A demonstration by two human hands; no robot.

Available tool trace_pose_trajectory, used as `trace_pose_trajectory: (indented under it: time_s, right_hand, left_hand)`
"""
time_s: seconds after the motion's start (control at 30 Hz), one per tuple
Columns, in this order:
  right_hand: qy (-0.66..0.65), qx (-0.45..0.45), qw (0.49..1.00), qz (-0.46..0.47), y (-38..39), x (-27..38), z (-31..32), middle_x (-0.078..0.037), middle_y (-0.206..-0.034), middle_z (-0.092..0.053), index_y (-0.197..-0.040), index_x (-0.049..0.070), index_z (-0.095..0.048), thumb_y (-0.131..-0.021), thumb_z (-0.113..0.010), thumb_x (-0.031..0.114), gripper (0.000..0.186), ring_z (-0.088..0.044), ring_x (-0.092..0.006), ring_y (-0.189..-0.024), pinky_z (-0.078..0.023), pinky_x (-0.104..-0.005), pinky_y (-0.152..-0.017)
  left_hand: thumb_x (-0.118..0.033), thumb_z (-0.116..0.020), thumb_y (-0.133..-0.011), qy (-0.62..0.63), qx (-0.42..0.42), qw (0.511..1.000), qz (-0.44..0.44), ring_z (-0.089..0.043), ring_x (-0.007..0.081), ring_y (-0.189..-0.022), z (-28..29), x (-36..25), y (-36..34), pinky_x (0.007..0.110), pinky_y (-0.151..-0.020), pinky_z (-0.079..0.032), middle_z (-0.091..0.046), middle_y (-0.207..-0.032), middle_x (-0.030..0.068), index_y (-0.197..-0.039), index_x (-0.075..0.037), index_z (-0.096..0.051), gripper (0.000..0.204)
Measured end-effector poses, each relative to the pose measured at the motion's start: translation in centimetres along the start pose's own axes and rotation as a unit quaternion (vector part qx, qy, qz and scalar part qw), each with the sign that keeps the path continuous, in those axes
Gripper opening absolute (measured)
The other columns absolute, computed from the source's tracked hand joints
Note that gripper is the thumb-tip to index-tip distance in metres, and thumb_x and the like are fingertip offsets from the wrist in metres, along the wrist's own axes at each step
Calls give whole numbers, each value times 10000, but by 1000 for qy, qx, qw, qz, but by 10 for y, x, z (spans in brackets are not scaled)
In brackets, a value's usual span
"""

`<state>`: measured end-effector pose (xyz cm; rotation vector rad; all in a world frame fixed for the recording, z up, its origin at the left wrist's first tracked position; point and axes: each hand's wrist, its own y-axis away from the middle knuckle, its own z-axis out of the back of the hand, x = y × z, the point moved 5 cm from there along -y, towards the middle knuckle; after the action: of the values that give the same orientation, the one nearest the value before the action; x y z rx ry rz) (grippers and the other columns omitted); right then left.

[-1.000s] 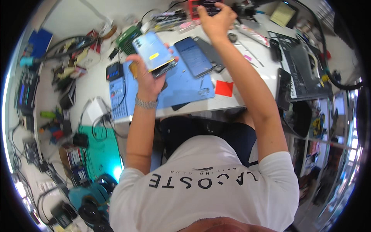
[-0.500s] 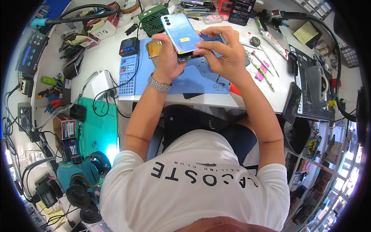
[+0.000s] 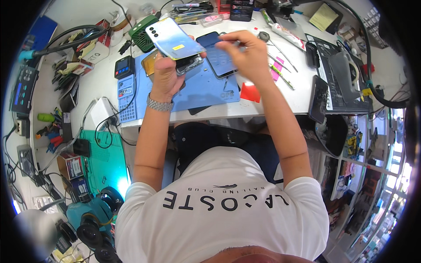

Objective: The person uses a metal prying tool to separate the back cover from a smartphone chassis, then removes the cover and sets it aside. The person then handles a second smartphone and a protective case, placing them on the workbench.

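A smartphone with its light-blue back cover (image 3: 175,40) lifted off at an angle rests in my left hand (image 3: 165,78). The dark phone body (image 3: 191,65) shows under the cover, beside my thumb. My left fingers wrap around from behind and are partly hidden. To the right, my right hand (image 3: 246,53) hovers over a second phone (image 3: 214,59) lying screen up on the blue repair mat (image 3: 204,95). My right thumb and index finger are pinched together; whether anything small sits between them cannot be made out. An amber sheet (image 3: 149,65) lies left of the phone body.
A blue handheld device (image 3: 126,68) lies left of the mat, with a green fan (image 3: 144,34) behind. Tweezers and pens (image 3: 283,76) and a red square (image 3: 250,93) lie to the right. A teal microscope (image 3: 90,215) stands at lower left.
My right hand has come off the blue back cover and moved right, its fingers now pinched. The cover is tilted more, showing more of the phone body. The whole view has shifted.
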<state>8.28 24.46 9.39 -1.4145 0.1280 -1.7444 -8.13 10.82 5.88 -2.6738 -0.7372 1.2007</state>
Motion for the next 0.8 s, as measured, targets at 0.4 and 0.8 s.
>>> trace_pose_trajectory:
  time_s: [0.4, 0.8]
  right_hand:
    - [461, 121, 832, -282, 7, -86, 91, -176, -1112, -765, -1179, 136, -779, -811, -727, 43, 383, -733, -350, -1042, -575, -439, -919]
    - [-189, -193, 961, 54, 11, 30, 48, -184, -1082, -671, -1379, 15, -431, -1009, -606, -86, 422, -729, -224, -921, -624, -359, -851]
  left_hand:
    - [-77, -762, -784, -5, 45, 999, -3, -632, 298, -1309, -5, 0, -3, 480, -1104, -556, -639, -1349, 135, -1417, 4, -536, 676]
    - [-619, -820, -751, -45, 42, 998, 8, -621, 274, -1326, 8, 6, -3, 457, -1148, -507, -641, -1413, 155, -1466, 4, -518, 996]
